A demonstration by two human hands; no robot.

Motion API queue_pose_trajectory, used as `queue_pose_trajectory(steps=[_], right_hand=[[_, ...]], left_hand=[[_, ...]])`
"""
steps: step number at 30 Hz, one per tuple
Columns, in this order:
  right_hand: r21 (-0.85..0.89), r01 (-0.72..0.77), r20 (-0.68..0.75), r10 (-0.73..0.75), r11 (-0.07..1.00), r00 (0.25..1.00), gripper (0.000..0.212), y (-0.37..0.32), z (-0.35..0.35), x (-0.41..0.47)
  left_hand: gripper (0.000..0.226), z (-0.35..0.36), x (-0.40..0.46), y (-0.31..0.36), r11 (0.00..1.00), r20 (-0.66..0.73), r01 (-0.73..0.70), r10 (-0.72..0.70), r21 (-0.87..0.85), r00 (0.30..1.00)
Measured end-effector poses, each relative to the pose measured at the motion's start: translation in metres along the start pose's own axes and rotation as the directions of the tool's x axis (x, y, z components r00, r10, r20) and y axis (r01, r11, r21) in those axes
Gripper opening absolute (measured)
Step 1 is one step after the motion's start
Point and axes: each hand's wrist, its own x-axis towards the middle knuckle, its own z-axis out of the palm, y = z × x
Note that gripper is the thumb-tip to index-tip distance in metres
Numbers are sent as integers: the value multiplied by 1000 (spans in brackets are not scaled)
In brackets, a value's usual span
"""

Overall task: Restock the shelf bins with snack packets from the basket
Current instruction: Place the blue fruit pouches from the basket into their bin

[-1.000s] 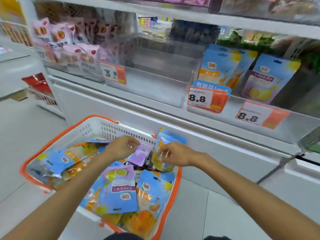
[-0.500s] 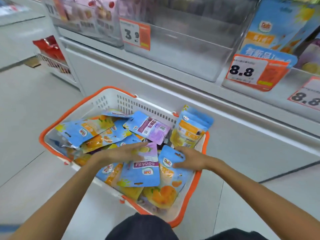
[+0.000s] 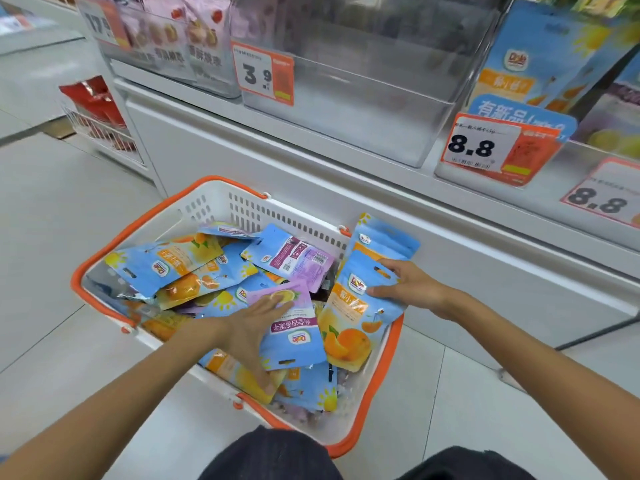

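Observation:
A white basket with an orange rim (image 3: 221, 206) stands on the floor below the shelf, full of blue, orange and purple snack packets. My left hand (image 3: 252, 327) rests flat on a purple-and-blue lemon packet (image 3: 298, 337), fingers straight across its top. My right hand (image 3: 412, 289) holds the top of a blue packet with an orange picture (image 3: 349, 327) at the basket's right side, thumb on its front. Another blue packet (image 3: 381, 240) stands against the basket's far right corner. A clear, empty-looking shelf bin (image 3: 346, 109) sits above, beside the 3.9 price tag (image 3: 263, 74).
To the left, a bin of pink snack packets (image 3: 173, 39). To the right, a bin with blue Dole packets (image 3: 533, 60) behind 8.8 price tags (image 3: 485, 147). A white cabinet front (image 3: 242, 150) runs behind the basket. A red-packet rack (image 3: 97, 112) stands far left on the tiled floor.
Both hands moved from the basket's far side to nearer packets. The left hand now lies on the purple-blue packet; the right hand took the orange packet's top. The view dropped closer.

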Motion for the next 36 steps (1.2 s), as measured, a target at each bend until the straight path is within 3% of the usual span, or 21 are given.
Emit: queue_pose_trajectory(steps=[2, 5, 6, 9, 12, 14, 16, 18, 20, 23, 26, 28, 30, 33, 36], right_hand=[[-6, -4, 4, 4, 1000, 1000, 32, -4, 0, -3], [-39, -24, 28, 25, 999, 999, 28, -7, -3, -7], [-33, -21, 30, 22, 999, 999, 26, -8, -5, -10], [-11, -8, 31, 8, 1000, 999, 22, -14, -12, -16], [-3, -3, 9, 3, 1000, 1000, 26, -16, -16, -18], [18, 2, -10, -2, 1000, 1000, 29, -19, -18, -19], [44, 1, -21, 0, 999, 1000, 30, -21, -19, -20], [42, -13, -50, 15, 999, 999, 29, -25, -20, -18], [38, -52, -108, 56, 998, 993, 31, -31, -19, -14], [-9, -131, -185, 127, 991, 974, 63, -40, -15, -9], [-39, -154, -118, 148, 987, 982, 72, -45, 1, -6], [120, -179, -59, 187, 977, 981, 53, -49, 4, -3], [208, -229, 149, 200, 951, 968, 38, -55, 0, -1], [90, -239, 415, 182, 967, 891, 34, -60, -10, -1], [-38, -233, 444, 225, 972, 867, 50, -57, -16, 4]], left_hand=[[135, 6, 1, 5, 999, -111, -10, 7, -31, 994], [94, -2, -8, -2, 924, -302, -45, -78, -379, 950], [74, -5, -12, -7, 899, -389, -102, -80, -425, 918], [18, -13, -19, -21, 913, -549, -146, -96, -380, 830], [4, -22, -22, -22, 792, -644, -263, -203, -551, 737], [11, -35, -25, -11, 710, -693, -337, -289, -618, 660], [6, -47, -23, -4, 558, -672, -414, -408, -719, 618], [9, -59, -22, -2, 435, -626, -454, -467, -778, 625], [15, -68, -22, 0, 379, -567, -425, -483, -822, 667], [18, -59, -17, -2, 327, -463, -333, -518, -884, 720], [13, -40, -9, -1, 288, -392, -276, -530, -917, 752], [21, -33, -5, 0, 261, -368, -266, -526, -928, 767], [28, -29, -1, 0, 232, -341, -254, -525, -939, 780], [32, -25, 0, 0, 210, -332, -258, -555, -943, 763], [28, -24, 3, -6, 216, -321, -238, -584, -947, 746]])
